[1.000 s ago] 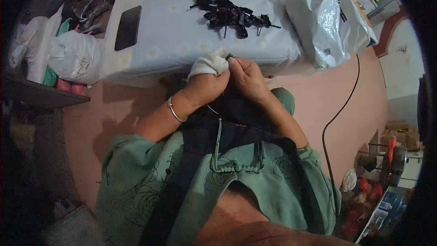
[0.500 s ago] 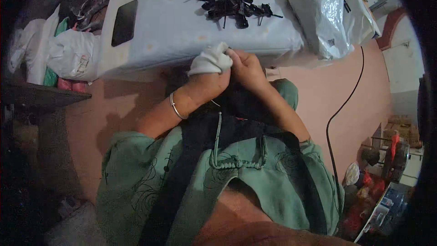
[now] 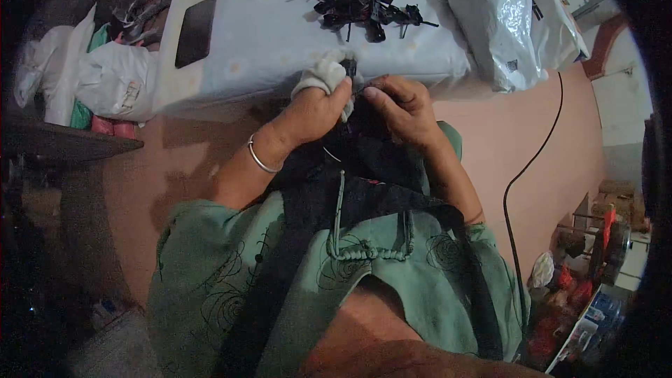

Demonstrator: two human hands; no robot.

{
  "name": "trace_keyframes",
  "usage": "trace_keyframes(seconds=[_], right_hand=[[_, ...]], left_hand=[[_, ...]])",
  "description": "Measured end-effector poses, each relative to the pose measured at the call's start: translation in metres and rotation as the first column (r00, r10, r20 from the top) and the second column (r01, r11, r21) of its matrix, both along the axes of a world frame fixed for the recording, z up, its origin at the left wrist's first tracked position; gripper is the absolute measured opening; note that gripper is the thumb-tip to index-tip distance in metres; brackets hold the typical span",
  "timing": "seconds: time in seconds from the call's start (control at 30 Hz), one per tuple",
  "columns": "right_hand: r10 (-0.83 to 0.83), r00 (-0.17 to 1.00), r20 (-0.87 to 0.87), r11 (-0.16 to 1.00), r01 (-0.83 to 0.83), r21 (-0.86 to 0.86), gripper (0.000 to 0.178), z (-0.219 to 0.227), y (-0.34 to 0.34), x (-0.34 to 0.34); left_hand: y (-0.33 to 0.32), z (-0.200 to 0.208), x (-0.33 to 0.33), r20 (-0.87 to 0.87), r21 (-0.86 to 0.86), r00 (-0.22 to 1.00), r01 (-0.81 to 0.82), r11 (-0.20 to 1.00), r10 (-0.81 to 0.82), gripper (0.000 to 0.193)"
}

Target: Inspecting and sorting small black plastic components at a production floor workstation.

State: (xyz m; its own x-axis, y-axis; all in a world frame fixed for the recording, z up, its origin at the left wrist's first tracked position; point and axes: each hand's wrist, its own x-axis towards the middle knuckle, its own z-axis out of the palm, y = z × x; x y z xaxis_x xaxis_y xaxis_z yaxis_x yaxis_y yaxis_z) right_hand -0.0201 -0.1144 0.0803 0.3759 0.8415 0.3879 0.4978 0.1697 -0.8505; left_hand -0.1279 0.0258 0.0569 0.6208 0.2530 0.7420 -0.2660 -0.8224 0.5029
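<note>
A white cloth (image 3: 316, 78) is bunched in my left hand (image 3: 315, 113), whose fingers are closed round it. From the top of that grip sticks a small black piece (image 3: 350, 68), pressed against the cloth by the thumb. Just to its right, my right hand (image 3: 407, 108) is closed in a pinch. Something thin and dark shows between the two hands, too small to name. Both hands are in front of the table's near edge, above my lap. Beyond them, a pile of similar black pieces with short stems (image 3: 357, 10) lies on the white-covered table (image 3: 252, 42).
On the table's left lies a dark flat phone-like slab (image 3: 195, 32). A large white plastic bag (image 3: 500, 35) occupies the right end. White bags (image 3: 115, 77) sit on a shelf at left. A black cable (image 3: 521, 164) runs down the right side to the floor.
My hands have drawn apart a little, the right one moving right. The black piece now shows above my left hand, where the cloth covered that spot before.
</note>
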Motion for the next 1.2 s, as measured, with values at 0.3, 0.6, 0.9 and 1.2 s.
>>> trace_keyframes(seconds=[0.3, 0.6, 0.9, 1.2], right_hand=[[-0.015, 0.993, -0.116, 0.997, 0.006, -0.08, 0.018, 0.011, 0.005, -0.01], [-0.066, 0.998, 0.001, 0.993, 0.066, -0.097, 0.023, -0.003, 0.011, -0.01], [0.014, 0.966, -0.259, 0.987, -0.054, -0.149, 0.023, -0.018, 0.015, -0.005], [-0.46, 0.627, 0.628, 0.779, 0.624, -0.053, 0.031, -0.004, 0.046, 0.052]], left_hand=[[-0.017, 0.032, -0.015, -0.215, -0.721, 0.885, 0.14, 0.678, -0.413, 0.025], [-0.027, 0.015, -0.003, -0.139, -0.026, 0.989, 0.055, 0.998, -0.058, 0.015], [-0.025, 0.006, 0.003, -0.176, -0.146, 0.983, 0.035, 0.989, -0.06, 0.017], [-0.015, 0.018, 0.014, -0.296, 0.137, 0.954, 0.099, 0.986, -0.055, 0.022]])
